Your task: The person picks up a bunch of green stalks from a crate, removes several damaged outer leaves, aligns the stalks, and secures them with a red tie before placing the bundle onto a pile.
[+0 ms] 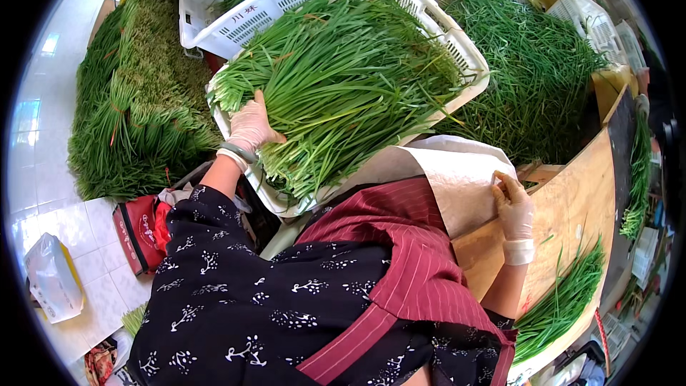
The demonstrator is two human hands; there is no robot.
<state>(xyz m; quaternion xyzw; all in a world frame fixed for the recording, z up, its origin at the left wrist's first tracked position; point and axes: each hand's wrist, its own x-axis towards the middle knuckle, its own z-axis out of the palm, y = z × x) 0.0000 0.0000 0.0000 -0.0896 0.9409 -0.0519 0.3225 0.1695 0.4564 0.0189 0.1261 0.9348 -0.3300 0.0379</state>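
My left hand (251, 127), in a thin pale glove, is pressed among the white stem ends of a thick pile of garlic chives (350, 71). Its thumb and fingers close round part of the bundle. The chives fill a white plastic crate (457, 46) in front of me, green tips toward the far right. On the right, my gloved right hand (513, 207) has its fingers bent in a pinch at the edge of a pale sheet (454, 171), which spreads over my lap beside a wooden board (572, 193).
Another white crate (236, 25) with greens stands behind. Tied bundles of chives (136, 121) are heaped at left, loose greens (522, 57) at far right. A small bunch (564, 300) lies on the board. A red bag (139, 232) sits on the tiled floor.
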